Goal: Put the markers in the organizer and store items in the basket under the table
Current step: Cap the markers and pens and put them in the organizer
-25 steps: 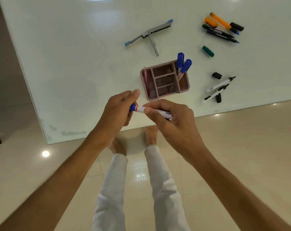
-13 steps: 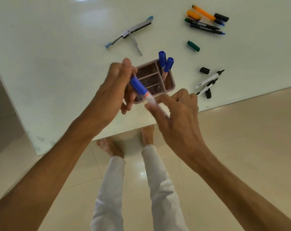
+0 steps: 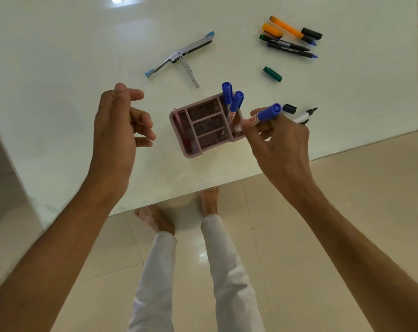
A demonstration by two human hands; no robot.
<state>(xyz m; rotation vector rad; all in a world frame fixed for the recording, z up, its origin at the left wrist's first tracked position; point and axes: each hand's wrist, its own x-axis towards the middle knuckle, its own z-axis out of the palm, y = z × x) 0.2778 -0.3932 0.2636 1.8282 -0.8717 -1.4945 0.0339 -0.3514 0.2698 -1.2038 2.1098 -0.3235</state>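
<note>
Pink organizer (image 3: 204,130), blue-capped markers (image 3: 236,101)

There is a single view, from a wide-angle camera worn on the person's head. It looks steeply down and forward, close over the white counter (image 3: 59,68), which fills the upper part of the frame with its near edge slanting across the middle. Both forearms reach in from the lower corners. Below the edge, the tiled floor (image 3: 323,236), white trouser legs and bare feet sit at lower centre.
</note>
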